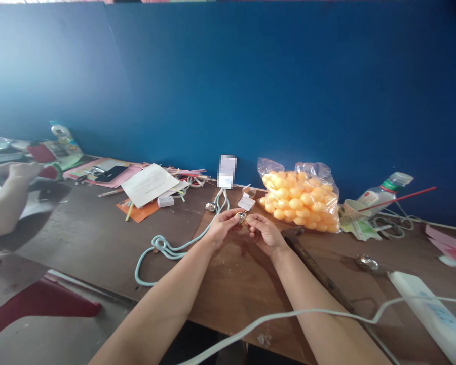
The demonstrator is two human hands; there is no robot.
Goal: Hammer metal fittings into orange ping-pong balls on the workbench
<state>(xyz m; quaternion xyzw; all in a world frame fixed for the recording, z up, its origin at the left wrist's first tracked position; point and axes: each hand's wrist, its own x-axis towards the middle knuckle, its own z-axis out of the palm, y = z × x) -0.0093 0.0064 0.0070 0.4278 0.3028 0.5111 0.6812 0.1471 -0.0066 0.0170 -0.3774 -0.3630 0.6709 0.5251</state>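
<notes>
Small roundish silver-and-gold foil-like ball [241, 218] is held between both hands, above the brown wooden table [228, 284]. Its outline, partly hidden, shows no clear long axis. Neither hand is nearer: the left hand [225, 227] meets it from nine o'clock, thumb and forefinger pinching its side, while the right hand [265, 234] comes from three o'clock, fingertips pinched on its right edge, the others curled beneath.

Nearest, a white plastic cable [268, 320] runs across the view at five to six o'clock from the ball, over the right forearm. Both bare forearms reach in from seven and five o'clock, converging with the fingers turned inward. By the right forearm, at four o'clock, a dark long-handled tool [319, 271] slants across the table. Pale blue looped cord [165, 248] lies at eight o'clock. Farther off, a clear plastic bag of orange-yellow balls [300, 197] stands between two and three o'clock, and a second silver ball [210, 207] lies at ten.
</notes>
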